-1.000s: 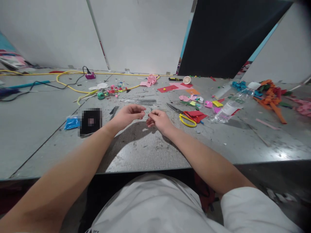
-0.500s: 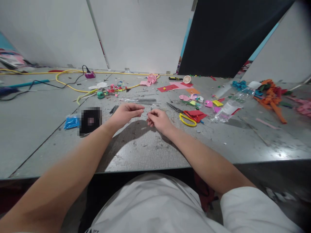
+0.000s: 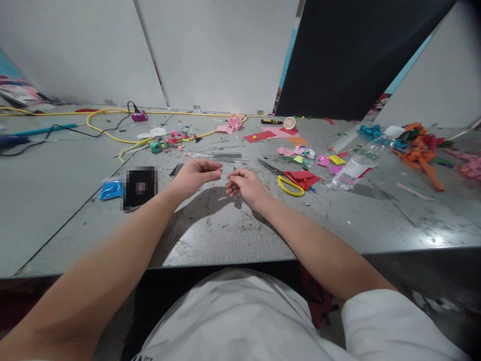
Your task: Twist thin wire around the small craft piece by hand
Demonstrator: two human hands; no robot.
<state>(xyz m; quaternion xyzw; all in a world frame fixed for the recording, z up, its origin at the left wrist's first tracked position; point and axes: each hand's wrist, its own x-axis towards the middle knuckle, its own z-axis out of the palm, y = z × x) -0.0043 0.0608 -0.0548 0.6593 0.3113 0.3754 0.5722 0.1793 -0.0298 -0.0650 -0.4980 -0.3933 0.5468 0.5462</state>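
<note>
My left hand is pinched, thumb against the fingertips, above the grey table. Opposite it, my right hand also has thumb and forefinger pressed together, its other fingers curled. A narrow gap separates the fingertips, and a faint thin wire seems to run between them; most of it is hidden or too fine to make out. Just beyond my hands lies a loose bundle of thin grey wires. To the right of my right hand rest scissors with yellow and red handles, a red paper piece beside them.
A blue packet and a blurred-out dark object lie left. On the right stand a tilted clear bottle and a pile of orange balloons. Pink and red paper, small scraps and a yellow cable lie farther back.
Both hands keep their pinch and have barely moved; the right fingertips have shifted slightly left. Everything on the table stays in place.
</note>
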